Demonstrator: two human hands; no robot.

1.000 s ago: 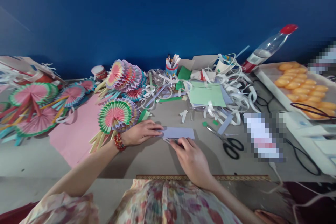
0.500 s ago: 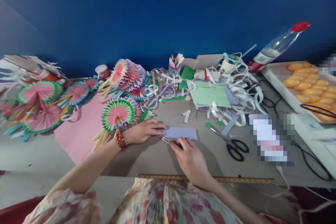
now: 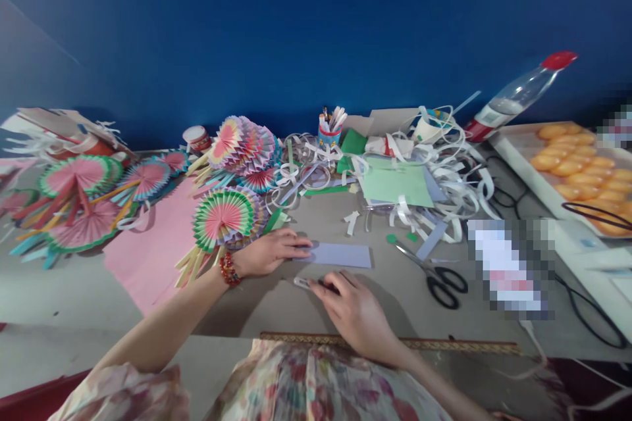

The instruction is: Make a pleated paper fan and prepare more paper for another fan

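Observation:
My left hand (image 3: 269, 251) lies flat, fingers stretched out together, on the left end of a lavender paper strip (image 3: 345, 254). A beaded bracelet is on that wrist. Just below the strip, my right hand (image 3: 350, 306) is closed around a slim tool with a pale end (image 3: 302, 283); its kind is hard to make out. This tool points left and is apart from the paper. Left of my left hand lies a pleated paper fan (image 3: 222, 218) in pink and green. To the right are black-handled scissors (image 3: 439, 279), blades slightly apart, beside small green scraps (image 3: 392, 238).
Further left sit more pleated fans (image 3: 79, 176) and a pink sheet (image 3: 143, 247). Behind are a pen cup (image 3: 329, 135), a pale green sheet (image 3: 397, 183) and curled white strips (image 3: 464, 177). At right stand a bottle (image 3: 523, 92) and a tray of yellow-orange pieces (image 3: 508, 151).
My right hand has drawn the tool away from the strip's lower edge, down and slightly left. The left hand has stayed on the paper. The whole view has shifted slightly.

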